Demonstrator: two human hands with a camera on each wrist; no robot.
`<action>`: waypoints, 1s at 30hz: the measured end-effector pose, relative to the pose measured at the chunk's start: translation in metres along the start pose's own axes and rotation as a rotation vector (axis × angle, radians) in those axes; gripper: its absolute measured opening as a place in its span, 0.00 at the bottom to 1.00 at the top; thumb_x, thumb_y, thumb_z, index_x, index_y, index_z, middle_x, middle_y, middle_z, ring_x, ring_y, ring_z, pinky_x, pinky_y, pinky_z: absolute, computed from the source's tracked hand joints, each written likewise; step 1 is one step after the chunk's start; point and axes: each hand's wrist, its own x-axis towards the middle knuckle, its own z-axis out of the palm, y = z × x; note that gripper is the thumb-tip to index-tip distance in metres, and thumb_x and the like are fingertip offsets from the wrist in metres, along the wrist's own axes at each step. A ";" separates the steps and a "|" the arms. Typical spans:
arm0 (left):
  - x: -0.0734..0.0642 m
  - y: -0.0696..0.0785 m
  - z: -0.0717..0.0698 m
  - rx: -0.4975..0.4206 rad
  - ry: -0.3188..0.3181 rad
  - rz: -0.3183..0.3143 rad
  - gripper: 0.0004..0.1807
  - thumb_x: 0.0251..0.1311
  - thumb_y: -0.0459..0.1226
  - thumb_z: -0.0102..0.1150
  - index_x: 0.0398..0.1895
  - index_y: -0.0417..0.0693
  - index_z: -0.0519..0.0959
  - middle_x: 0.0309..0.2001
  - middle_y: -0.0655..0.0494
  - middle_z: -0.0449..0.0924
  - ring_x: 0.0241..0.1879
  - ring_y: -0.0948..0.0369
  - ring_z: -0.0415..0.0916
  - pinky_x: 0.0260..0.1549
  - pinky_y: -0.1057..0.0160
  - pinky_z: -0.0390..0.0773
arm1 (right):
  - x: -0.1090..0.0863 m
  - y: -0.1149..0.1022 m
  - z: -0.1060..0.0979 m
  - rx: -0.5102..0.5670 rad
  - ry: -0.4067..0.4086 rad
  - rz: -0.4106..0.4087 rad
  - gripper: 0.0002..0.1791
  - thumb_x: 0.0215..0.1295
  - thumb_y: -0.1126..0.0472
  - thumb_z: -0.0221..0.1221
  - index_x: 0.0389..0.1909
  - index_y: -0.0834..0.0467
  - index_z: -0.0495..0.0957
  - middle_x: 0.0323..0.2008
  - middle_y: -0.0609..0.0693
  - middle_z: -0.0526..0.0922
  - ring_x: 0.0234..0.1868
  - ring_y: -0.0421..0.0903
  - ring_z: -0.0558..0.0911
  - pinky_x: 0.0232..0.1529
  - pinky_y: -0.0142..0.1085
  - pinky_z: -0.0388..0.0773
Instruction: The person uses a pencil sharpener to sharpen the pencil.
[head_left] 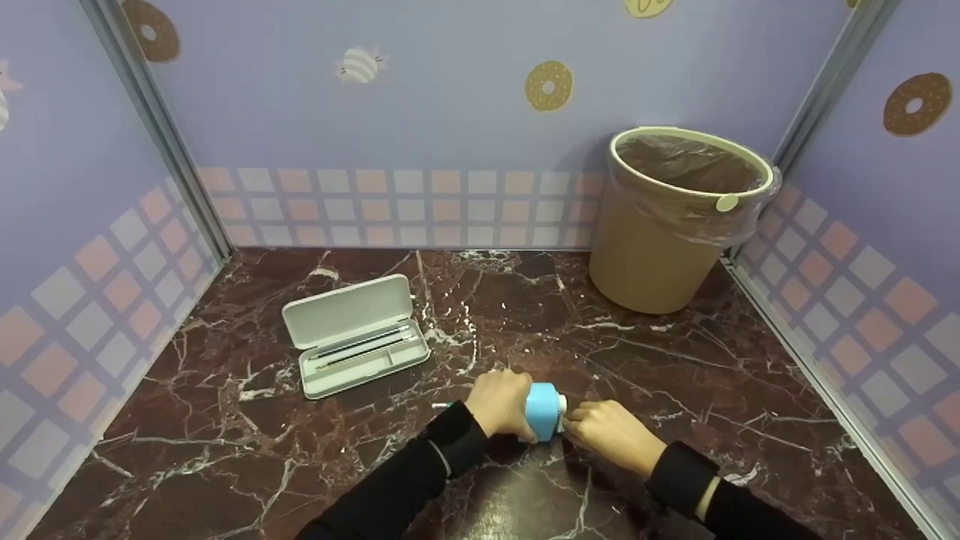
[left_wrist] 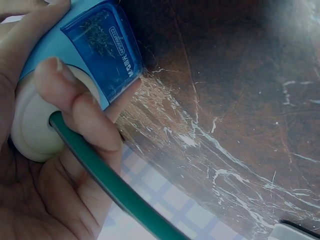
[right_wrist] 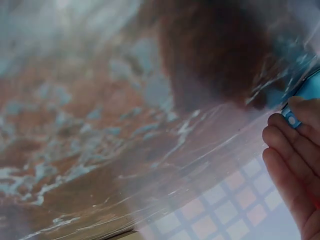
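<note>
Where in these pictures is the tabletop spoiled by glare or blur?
Head view: pale glare on the tabletop near the bottom edge; left wrist view: whitish glare, upper right corner; right wrist view: tabletop blurred and hazy, brightest at upper left.

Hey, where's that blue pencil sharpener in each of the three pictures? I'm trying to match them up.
Head view: the blue sharpener is low, just right of centre.
Left wrist view: upper left, with its see-through drawer showing.
Right wrist view: only part of its blue body shows, at the right edge above mid-height.
Shared landmark: the checkered wall band, visible in all three.
</note>
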 end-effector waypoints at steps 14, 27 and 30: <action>0.001 -0.002 0.001 -0.009 -0.001 0.000 0.33 0.28 0.56 0.85 0.36 0.49 0.82 0.32 0.56 0.86 0.32 0.56 0.83 0.28 0.59 0.81 | -0.003 -0.009 -0.021 -0.010 0.107 -0.049 0.10 0.44 0.62 0.76 0.27 0.53 0.85 0.26 0.39 0.87 0.25 0.35 0.79 0.26 0.27 0.75; 0.002 -0.002 -0.001 -0.010 -0.009 0.010 0.33 0.27 0.55 0.85 0.36 0.48 0.83 0.33 0.55 0.87 0.32 0.56 0.84 0.28 0.58 0.82 | 0.008 0.005 -0.055 -0.039 0.180 -0.089 0.15 0.39 0.59 0.79 0.30 0.54 0.87 0.26 0.41 0.87 0.27 0.36 0.81 0.30 0.27 0.78; 0.003 -0.003 0.000 -0.016 -0.014 0.015 0.32 0.28 0.55 0.85 0.36 0.48 0.83 0.33 0.55 0.87 0.32 0.56 0.84 0.28 0.58 0.82 | 0.009 0.008 -0.055 -0.028 0.183 -0.083 0.15 0.37 0.60 0.79 0.29 0.54 0.86 0.26 0.41 0.87 0.27 0.37 0.81 0.29 0.28 0.78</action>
